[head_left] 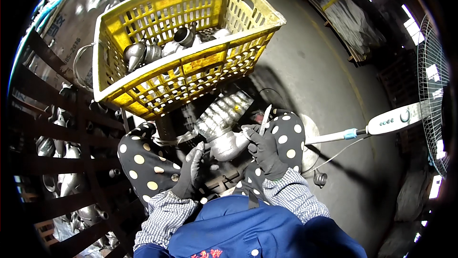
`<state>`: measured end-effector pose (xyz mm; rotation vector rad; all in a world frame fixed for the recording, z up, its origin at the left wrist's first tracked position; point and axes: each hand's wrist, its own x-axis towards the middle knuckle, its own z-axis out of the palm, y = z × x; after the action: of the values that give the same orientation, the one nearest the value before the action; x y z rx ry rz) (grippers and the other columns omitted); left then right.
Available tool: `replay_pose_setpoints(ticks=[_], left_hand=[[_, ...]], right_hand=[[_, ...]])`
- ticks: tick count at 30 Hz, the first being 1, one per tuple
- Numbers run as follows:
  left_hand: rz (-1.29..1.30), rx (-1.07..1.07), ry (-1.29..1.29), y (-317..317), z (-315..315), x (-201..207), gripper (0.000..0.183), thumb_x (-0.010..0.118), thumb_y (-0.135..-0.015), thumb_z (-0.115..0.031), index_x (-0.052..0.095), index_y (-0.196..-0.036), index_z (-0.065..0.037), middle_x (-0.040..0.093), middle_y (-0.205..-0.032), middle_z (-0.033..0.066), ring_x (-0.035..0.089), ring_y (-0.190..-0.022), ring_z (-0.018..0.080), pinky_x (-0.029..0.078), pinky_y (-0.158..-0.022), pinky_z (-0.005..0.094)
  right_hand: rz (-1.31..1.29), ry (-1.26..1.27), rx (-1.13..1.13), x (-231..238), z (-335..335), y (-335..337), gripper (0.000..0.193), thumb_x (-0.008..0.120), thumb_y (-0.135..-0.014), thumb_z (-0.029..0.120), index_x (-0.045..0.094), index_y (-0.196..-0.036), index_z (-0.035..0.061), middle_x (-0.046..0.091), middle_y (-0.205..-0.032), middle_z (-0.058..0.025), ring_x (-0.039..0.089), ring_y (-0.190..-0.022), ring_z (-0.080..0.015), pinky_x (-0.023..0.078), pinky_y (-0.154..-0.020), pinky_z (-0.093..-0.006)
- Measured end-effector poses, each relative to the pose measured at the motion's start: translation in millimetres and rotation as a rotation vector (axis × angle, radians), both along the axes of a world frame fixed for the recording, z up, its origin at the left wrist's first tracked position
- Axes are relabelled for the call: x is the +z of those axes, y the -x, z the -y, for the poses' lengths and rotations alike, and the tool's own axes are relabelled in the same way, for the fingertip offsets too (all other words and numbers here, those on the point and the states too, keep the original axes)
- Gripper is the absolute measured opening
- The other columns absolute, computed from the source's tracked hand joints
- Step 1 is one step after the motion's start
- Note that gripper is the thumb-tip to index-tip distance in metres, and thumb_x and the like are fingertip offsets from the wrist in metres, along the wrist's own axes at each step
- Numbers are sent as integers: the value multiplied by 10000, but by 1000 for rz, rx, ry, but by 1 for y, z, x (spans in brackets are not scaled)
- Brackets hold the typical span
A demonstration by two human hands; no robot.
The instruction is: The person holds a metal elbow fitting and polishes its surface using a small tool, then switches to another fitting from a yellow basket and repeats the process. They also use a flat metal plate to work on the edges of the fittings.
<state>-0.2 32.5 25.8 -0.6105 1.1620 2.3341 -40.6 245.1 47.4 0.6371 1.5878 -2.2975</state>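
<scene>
A silver metal casting (228, 146) with a rounded, curved body lies between my hands, in front of a light-striped block (224, 111). My gloved left hand (192, 168) is closed at the casting's left side, its fingertips against the end there; their exact grip is partly hidden. In my gloved right hand (265, 152) is a narrow, flat metal blade-like tool (266, 118), pointing up. The fingers of that hand are wrapped round its lower end, beside the casting's right neck. Whether the tool touches the casting cannot be made out.
Beyond my knees stands a yellow plastic crate (191, 64) with several metal castings (138, 55) inside. Dark slatted racking (71, 162) with more castings rises at left. A standing fan (396, 118) is at right, its cable (336, 153) on the floor near a small metal part (320, 179).
</scene>
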Motion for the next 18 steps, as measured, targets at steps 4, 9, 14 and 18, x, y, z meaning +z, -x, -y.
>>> replay_pose_setpoints(ticks=[4,9,14,18], left_hand=[[-135,165,-74,-2,6,-13,405,491,-966,-344,538,-1192,-11,632,-1050,72,615,-910,163,517,-702,292],[-158,223,22,-3,6,-4,360,493,-969,-313,567,-1139,-4,631,-1026,74,627,-815,155,528,-642,279],[-239,179,40,-2,12,-10,362,460,-980,-290,555,-1172,2,616,-1056,61,606,-702,150,516,-583,265],[-214,200,47,0,14,-7,351,510,-966,-272,540,-1154,23,640,-908,95,580,-609,117,492,-528,230]], right_hand=[[35,-12,-1,0,-1,0,169,581,-891,120,625,-1006,5,441,-618,51,303,-391,-24,205,-350,-189],[14,-60,-44,-10,3,3,109,646,-845,141,640,-859,33,461,-587,46,309,-364,-36,202,-337,-220],[5,-198,-39,-19,8,4,203,689,-835,227,607,-783,48,408,-514,66,302,-341,-35,195,-325,-230],[49,-203,-3,-21,7,3,222,677,-853,251,620,-811,41,412,-529,68,307,-343,-32,195,-327,-222]])
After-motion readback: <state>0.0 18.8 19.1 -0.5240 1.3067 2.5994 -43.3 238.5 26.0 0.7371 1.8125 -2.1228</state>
